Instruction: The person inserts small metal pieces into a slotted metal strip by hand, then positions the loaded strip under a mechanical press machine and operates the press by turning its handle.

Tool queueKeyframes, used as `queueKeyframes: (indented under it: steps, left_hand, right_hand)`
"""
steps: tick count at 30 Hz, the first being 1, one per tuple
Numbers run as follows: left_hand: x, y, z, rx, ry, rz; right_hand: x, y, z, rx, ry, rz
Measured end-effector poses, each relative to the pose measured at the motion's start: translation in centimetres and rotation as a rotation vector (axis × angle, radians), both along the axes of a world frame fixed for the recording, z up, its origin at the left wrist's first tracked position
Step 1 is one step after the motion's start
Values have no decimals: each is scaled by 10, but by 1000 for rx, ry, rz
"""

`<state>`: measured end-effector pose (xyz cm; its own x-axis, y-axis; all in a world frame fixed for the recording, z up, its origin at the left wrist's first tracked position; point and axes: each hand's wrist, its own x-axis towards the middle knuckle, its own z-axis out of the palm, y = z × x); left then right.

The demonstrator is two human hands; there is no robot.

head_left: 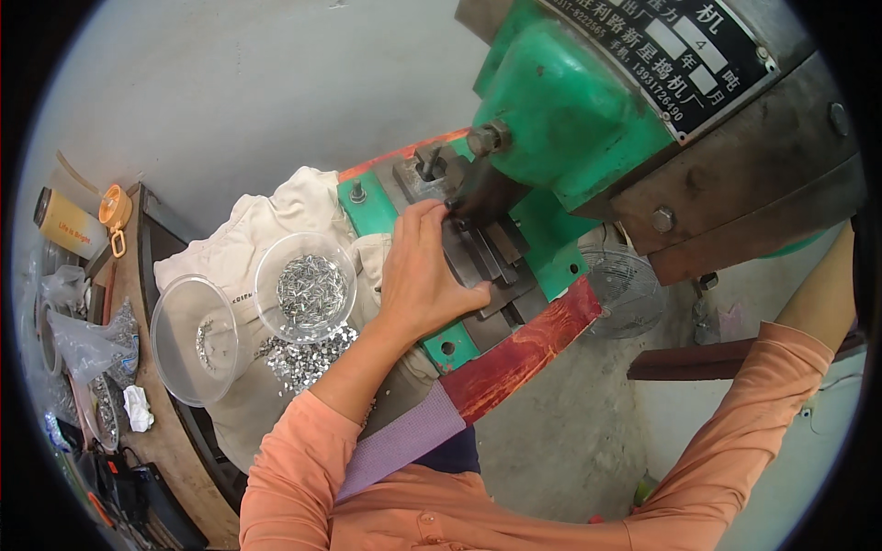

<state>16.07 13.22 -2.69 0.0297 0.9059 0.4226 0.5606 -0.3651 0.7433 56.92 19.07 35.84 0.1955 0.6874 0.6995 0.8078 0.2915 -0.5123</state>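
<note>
My left hand lies against the dark steel die block on the bed of a green press. Its thumb is spread from the fingers, the thumb at the block's near end and the fingertips beside the dark ram at the far end. Whether a small piece sits at the fingertips I cannot make out. My right forearm rises at the far right past the press's grey side, and the hand is out of sight. Left of the press, a clear round tub holds many small silvery metal pieces.
Loose metal pieces lie on a pale cloth beside another clear tub with a few bits. A wooden table at the left carries plastic bags and a yellow cup. A fan stands behind the press.
</note>
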Motion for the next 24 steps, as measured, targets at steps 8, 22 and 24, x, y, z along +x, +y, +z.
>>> queueKeyframes:
  steps: [8,22,24]
  left_hand:
    - [-2,6,-1,-10,-63,-1]
    - [0,6,5,-92,-39,18]
    - [16,12,14,-75,-4,10]
  right_hand:
    - [43,-8,-49,146,78,-22]
    - [107,-16,-124,183,416,120]
    - [150,-11,-130,89,400,102]
